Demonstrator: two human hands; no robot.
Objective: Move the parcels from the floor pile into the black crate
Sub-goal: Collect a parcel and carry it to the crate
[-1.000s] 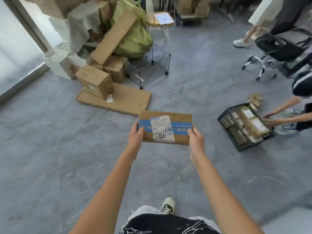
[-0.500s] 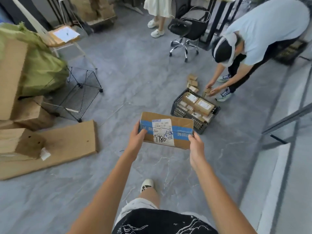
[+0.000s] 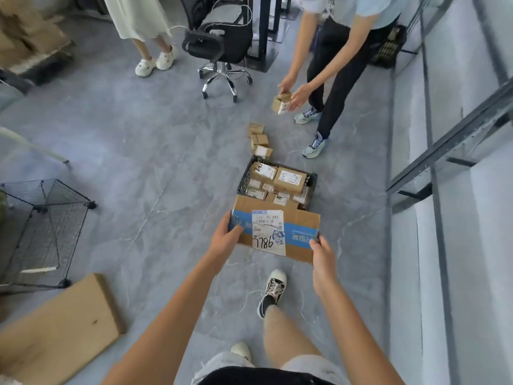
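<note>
L hand (image 3: 225, 238) grips parcel (image 3: 277, 230) at its left end, R hand (image 3: 322, 252) at its right, carried above floor just short of black crate (image 3: 242, 179)'s near rim. Carry step; next, lower onto boxes already inside.

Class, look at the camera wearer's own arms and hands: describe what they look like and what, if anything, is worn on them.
Both forearms are bare up to the frame edge, with no sleeves in view. The left hand and right hand wear no gloves, and no watch, bracelet or ring shows on the wrists or visible fingers. No markings are visible on either arm.
</note>
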